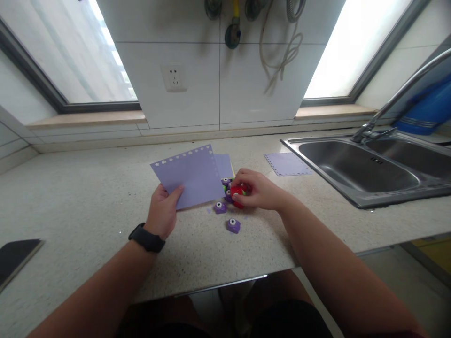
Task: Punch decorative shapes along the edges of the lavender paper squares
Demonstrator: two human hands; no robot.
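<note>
My left hand (164,209) grips a sheet of purple paper (197,176) by its lower left part, thumb on top. Small shaped holes run along the sheet's top edge and down its right edge. The fingers of my right hand (257,190) are closed on a small red craft punch (238,196), partly hidden by them. Beside it sits a cluster of purple craft punches (228,193) with white tops and some green bits. Nearer to me lie two loose punches, a purple punch (220,207) and another purple punch (233,225).
Another purple sheet (222,165) lies behind the held one. A purple sheet with punched edges (288,164) rests left of the steel sink (359,199). Tiny paper scraps dot the speckled counter (88,202). A dark flat object (17,258) is at far left.
</note>
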